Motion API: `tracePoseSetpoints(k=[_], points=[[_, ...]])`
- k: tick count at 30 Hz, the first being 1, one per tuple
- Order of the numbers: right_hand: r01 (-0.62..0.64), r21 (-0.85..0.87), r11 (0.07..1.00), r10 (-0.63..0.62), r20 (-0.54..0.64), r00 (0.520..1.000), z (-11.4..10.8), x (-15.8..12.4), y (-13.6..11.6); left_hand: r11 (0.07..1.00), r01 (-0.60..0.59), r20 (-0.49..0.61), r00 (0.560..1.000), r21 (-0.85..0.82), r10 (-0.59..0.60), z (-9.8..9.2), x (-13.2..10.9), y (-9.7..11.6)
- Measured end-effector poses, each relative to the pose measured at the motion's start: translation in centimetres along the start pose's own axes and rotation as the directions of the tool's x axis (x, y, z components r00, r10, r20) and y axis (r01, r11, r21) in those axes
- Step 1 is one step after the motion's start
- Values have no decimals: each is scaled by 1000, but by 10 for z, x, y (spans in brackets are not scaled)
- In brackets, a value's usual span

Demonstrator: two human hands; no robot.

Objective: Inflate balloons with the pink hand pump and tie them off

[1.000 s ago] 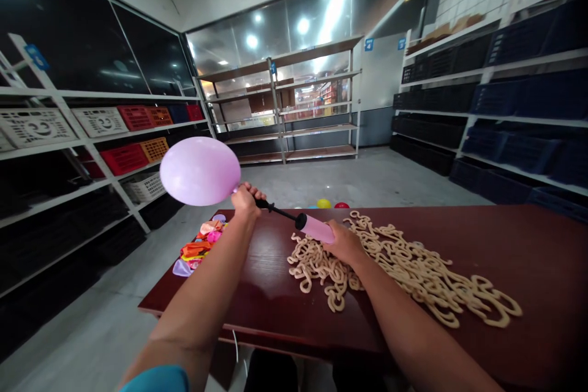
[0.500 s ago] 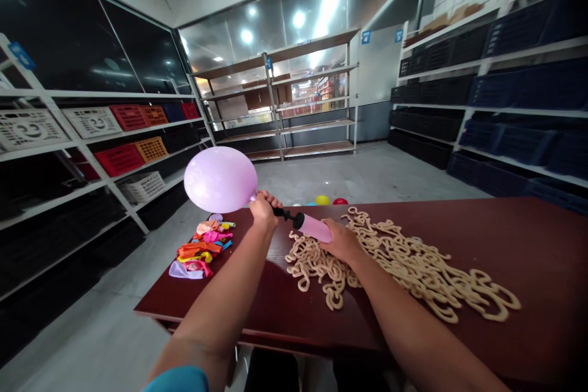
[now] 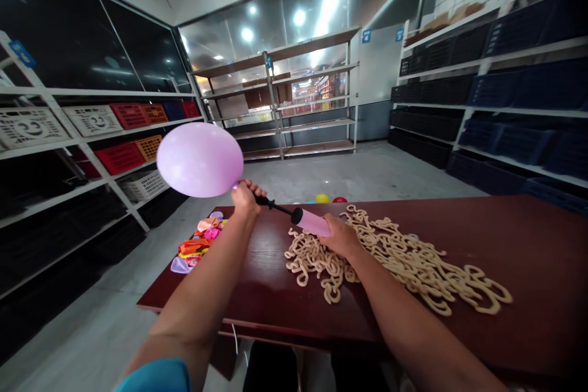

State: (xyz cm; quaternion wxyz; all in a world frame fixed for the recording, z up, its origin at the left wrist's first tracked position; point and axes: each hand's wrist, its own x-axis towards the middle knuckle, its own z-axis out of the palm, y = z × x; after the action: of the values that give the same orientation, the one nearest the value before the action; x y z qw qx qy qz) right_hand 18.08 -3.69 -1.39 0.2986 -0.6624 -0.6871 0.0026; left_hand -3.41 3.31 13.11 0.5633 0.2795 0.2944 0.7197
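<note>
A swollen lilac balloon (image 3: 199, 159) stands out to the left of my left hand (image 3: 248, 197). That hand is closed around the balloon's neck and the black end of a hand balloon pump; the joint between them is hidden by the fingers. A black rod runs from there into the pump's pink barrel (image 3: 313, 223). My right hand (image 3: 340, 237) grips the barrel's far end, just above a pile of beige, rope-like curled strands (image 3: 413, 263). Left of my left forearm lies a heap of limp, uninflated balloons (image 3: 197, 246) in several colours, partly covered by the arm.
Both piles rest on a dark red table (image 3: 261, 282). Beyond its far edge, yellow (image 3: 322, 198) and red (image 3: 339, 199) round tops show. Shelves with crates (image 3: 119, 157) stand at left, dark crates (image 3: 509, 144) at right, and a metal rack (image 3: 316, 148) at the back.
My left hand has moved left and slightly up with the balloon, drawing more of the pump's black rod out of the barrel. The balloon looks larger. My right hand has hardly moved.
</note>
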Motion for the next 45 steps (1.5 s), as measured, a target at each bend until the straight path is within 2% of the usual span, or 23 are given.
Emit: tracePoseSetpoints(k=[4,7,10,15,17,19,21,25,33,36,38,40,45], points=[[-34,19,999,34,-9,999,0,1,-1,998,-61,52,997,0,61,-1,13,34],[-43,32,999,43,9,999,2,1,-2,996,-85,70,994,-6,86,-1,17,35],[-29,48,998,28,29,999,4,0,-1,998,-63,73,995,-12,64,1,11,11],[-27,-3,1000,27,16,1000,7,-1,2,999,23,66,998,-24,-21,6,-11,-50],[-27,-12,1000,28,19,999,7,-2,2,998,61,56,997,-32,-59,7,-18,-68],[-26,-12,1000,26,30,999,5,-2,1,996,87,48,995,-37,-85,7,-23,-78],[-22,-7,1000,22,33,999,4,-3,-1,995,97,37,995,-32,-95,5,-23,-78],[-7,-11,1000,7,0,1000,2,-4,-6,997,75,12,997,-9,-75,2,-18,-57],[1,2,1000,-1,-6,1000,0,0,-3,999,-40,20,999,-9,40,-8,7,29],[-21,9,1000,21,-4,1000,3,1,-3,996,-89,61,994,-11,90,-7,13,42],[-27,17,999,27,7,1000,5,1,-3,995,-95,76,993,-12,96,-5,13,38],[-29,26,999,29,16,999,6,0,-3,997,-79,76,994,-12,80,-1,10,25],[-32,22,999,32,17,999,5,-1,-1,1000,-4,78,997,-22,6,6,-6,-30]])
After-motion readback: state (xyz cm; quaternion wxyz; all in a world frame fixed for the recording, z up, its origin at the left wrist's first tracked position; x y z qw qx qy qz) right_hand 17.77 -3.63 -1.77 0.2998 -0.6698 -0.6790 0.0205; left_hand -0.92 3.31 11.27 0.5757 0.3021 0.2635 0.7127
